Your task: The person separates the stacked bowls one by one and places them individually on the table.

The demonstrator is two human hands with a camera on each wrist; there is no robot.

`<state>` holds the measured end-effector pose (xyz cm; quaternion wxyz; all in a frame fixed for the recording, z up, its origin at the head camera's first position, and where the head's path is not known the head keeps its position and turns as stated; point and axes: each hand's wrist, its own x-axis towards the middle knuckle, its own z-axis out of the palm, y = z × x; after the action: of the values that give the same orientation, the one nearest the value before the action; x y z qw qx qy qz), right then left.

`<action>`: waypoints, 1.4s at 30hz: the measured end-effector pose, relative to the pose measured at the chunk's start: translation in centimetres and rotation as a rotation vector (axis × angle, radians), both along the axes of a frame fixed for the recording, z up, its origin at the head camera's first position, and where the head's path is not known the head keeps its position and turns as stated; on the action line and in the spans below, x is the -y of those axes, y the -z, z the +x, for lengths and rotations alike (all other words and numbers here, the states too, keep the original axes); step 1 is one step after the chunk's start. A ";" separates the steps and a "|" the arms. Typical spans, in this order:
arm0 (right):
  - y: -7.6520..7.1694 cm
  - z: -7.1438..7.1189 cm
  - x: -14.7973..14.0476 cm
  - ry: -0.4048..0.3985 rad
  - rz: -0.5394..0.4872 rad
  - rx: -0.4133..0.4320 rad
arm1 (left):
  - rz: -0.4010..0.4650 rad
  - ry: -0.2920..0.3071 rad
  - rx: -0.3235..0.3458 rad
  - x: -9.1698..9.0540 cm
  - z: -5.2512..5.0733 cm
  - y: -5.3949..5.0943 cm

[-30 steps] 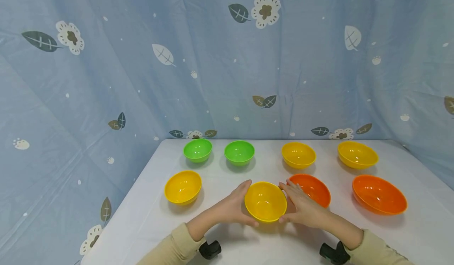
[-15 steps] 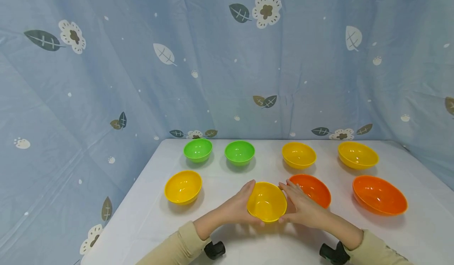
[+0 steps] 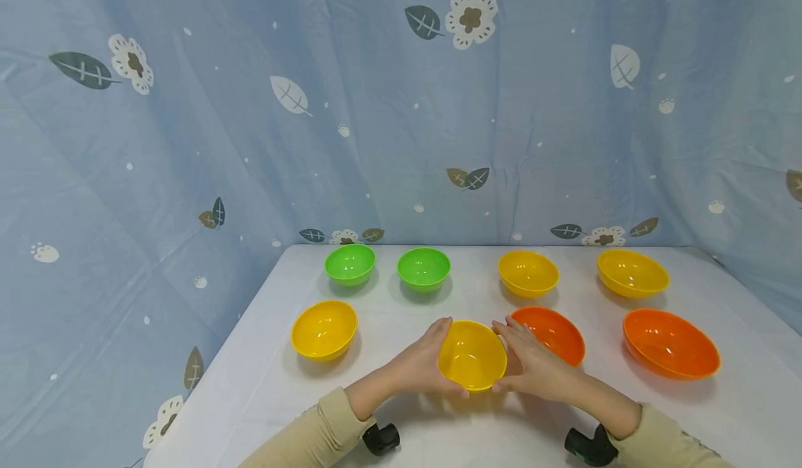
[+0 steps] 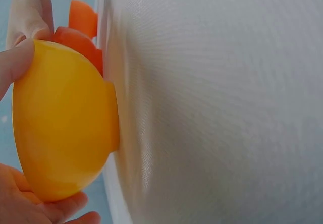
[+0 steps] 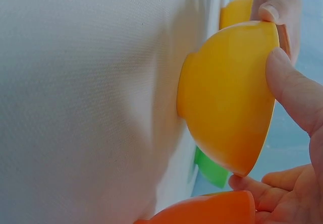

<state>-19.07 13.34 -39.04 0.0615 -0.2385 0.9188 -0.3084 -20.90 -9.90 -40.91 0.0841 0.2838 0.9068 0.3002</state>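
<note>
Both hands hold one yellow bowl (image 3: 473, 356) upright in the front middle of the head view. The left hand (image 3: 421, 363) grips its left side, thumb at the near rim and fingers round the far side. From the right, the right hand (image 3: 532, 367) has its thumb (image 5: 285, 77) on the near rim and its fingers (image 5: 267, 193) at the far side. The bowl's foot (image 4: 113, 117) is close to the white tabletop; whether it touches I cannot tell. An orange bowl (image 3: 554, 336) stands just behind the right hand, which partly hides it.
Another yellow bowl (image 3: 324, 330) stands to the left, and a larger orange bowl (image 3: 670, 345) to the right. Along the back are two green bowls (image 3: 349, 264) and two yellow bowls (image 3: 528, 274). A blue patterned curtain (image 3: 376, 106) hangs behind the white table (image 3: 263, 377).
The left hand has moved slightly right and now covers more of the held bowl's left rim. The right hand has stayed in place. The other bowls have not moved.
</note>
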 end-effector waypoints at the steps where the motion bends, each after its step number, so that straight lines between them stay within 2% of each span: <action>1: 0.0 0.0 0.0 -0.002 0.000 -0.002 | 0.001 0.000 -0.003 0.0 0.0 0.0; 11: -0.2 0.0 -0.1 -0.003 -0.006 -0.018 | -0.001 -0.020 -0.010 0.3 0.0 0.0; 16: -0.1 0.1 -0.2 -0.004 -0.001 -0.029 | -0.001 -0.052 0.008 0.7 0.1 -0.1; 22: -0.4 0.3 -0.5 0.008 -0.016 -0.004 | 0.002 -0.093 0.024 1.3 0.0 -0.1; 28: -0.4 0.3 -0.7 0.008 -0.007 -0.029 | 0.012 -0.099 0.029 1.9 -0.1 -0.2; 36: -0.3 0.0 -1.0 0.050 -0.001 0.014 | 0.028 -0.110 0.038 2.2 0.0 -0.3; 42: -0.7 0.0 -1.5 0.066 0.005 0.006 | 0.029 -0.129 0.035 2.6 0.0 -0.3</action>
<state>-19.03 14.81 -38.37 0.0547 -0.2072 0.9267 -0.3087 -20.93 -12.54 -40.63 0.0765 0.2207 0.9171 0.3230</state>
